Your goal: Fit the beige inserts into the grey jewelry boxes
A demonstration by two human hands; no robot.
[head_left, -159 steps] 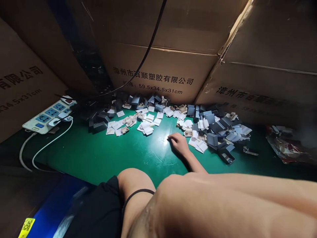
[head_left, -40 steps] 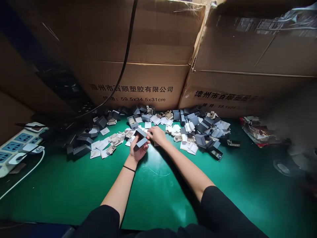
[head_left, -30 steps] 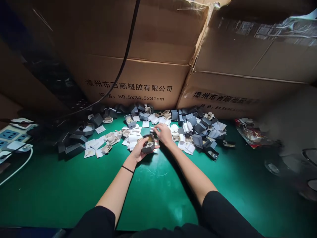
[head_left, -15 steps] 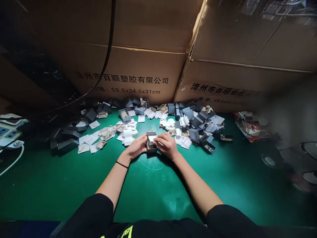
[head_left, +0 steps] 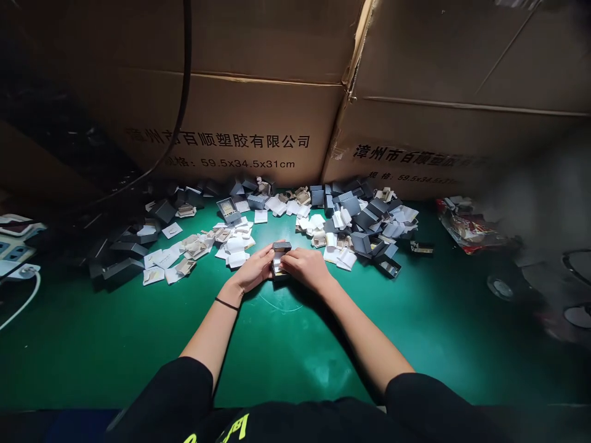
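A small dark grey box [head_left: 282, 246] stands open at the middle of the green table, its lid raised at the back. My left hand [head_left: 255, 269] grips it from the left side, fingers closed around its edge. From the right, my right hand [head_left: 308, 267] reaches into the box with bent fingers on a white card insert [head_left: 277, 260]. The fingertips partly cover the insert, and its lower part lies inside the box. Beyond my hands lie white folded card pieces [head_left: 237, 246] and another open dark box [head_left: 228, 210].
Piled dark boxes and white inserts [head_left: 364, 224] lie to the right, with more dark boxes [head_left: 124, 258] at the left. Large cardboard cartons [head_left: 258, 117] wall off the back. A black cable [head_left: 184, 74] hangs before them. A power strip [head_left: 16, 249] sits far left, a red plastic bag [head_left: 471, 227] right.
My right hand has moved slightly left and closer over the box, bringing the white card insert down into it. The left hand keeps its hold. The camera view has shifted a little.
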